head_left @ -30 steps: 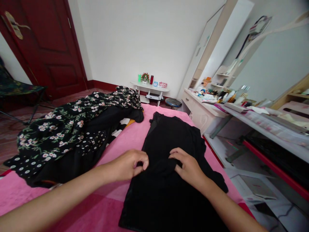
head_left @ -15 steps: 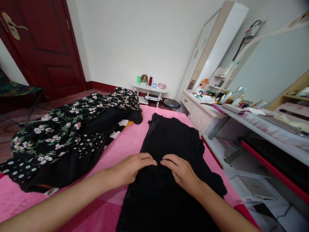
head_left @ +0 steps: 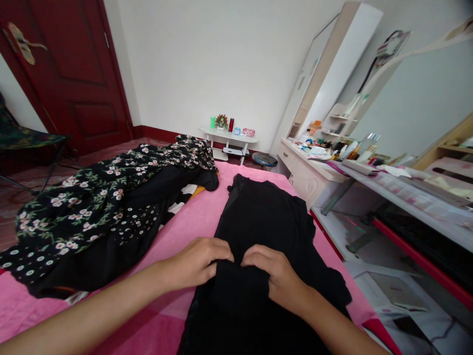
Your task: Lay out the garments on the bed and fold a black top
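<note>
A black garment (head_left: 266,222) lies spread lengthwise on a pink bed cover (head_left: 192,222). My left hand (head_left: 195,261) and my right hand (head_left: 273,276) rest side by side on its middle, almost touching. Both have fingers curled, pinching up a fold of the black cloth (head_left: 240,281) between them. The fold stands bunched under my fingertips.
A heap of black flowered clothes (head_left: 96,202) lies on the left of the bed. A dark red door (head_left: 70,69) is at the back left, a small white table (head_left: 229,135) against the far wall, and a cluttered white dresser (head_left: 321,167) along the right.
My hands went from pinching apart, to lying flatter on the cloth, to drawing together near me and gathering a fold of the black garment.
</note>
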The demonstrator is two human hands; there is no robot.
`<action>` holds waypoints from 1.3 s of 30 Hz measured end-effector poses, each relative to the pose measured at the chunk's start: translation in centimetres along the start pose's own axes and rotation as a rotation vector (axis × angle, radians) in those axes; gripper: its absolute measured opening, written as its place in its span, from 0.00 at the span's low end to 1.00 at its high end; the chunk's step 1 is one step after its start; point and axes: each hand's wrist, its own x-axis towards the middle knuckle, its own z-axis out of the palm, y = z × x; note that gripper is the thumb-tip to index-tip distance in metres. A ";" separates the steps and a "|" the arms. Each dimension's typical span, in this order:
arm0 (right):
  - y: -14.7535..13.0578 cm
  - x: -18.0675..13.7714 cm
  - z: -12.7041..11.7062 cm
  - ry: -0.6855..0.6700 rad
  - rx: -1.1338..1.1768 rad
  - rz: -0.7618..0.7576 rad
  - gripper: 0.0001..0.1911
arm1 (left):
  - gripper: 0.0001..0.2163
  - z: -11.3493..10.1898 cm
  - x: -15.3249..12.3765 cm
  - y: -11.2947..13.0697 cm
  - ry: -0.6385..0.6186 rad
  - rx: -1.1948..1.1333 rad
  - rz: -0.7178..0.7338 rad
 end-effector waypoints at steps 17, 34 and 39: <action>-1.2 -1.0 -5.0 -0.353 0.442 0.339 0.16 | 0.16 -1.3 4.8 0.8 -0.202 -0.127 -0.021; 16.8 -7.3 -6.9 0.370 0.415 1.015 0.08 | 0.26 5.9 8.0 -6.2 0.080 0.450 -0.283; 14.4 -6.3 -6.2 0.407 0.809 1.014 0.16 | 0.26 5.9 7.8 -6.4 0.092 0.429 -0.283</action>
